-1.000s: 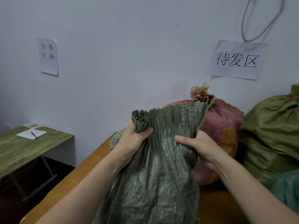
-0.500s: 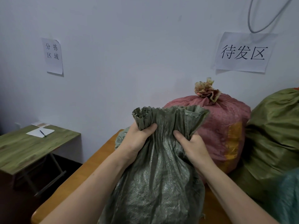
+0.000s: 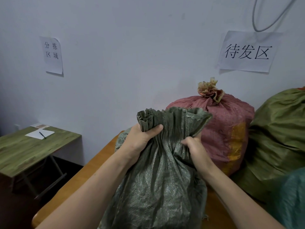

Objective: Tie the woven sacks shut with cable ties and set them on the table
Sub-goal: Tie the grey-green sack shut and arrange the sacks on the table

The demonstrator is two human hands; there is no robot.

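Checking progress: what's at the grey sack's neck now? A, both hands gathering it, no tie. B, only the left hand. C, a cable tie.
A: the left hand grips the pleated neck of the sack, the right hand bunches the rest, and no tie shows.

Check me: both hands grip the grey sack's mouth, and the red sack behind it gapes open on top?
No: the head view shows the red sack gathered shut on top. The left hand and right hand do grip the grey sack at its mouth.
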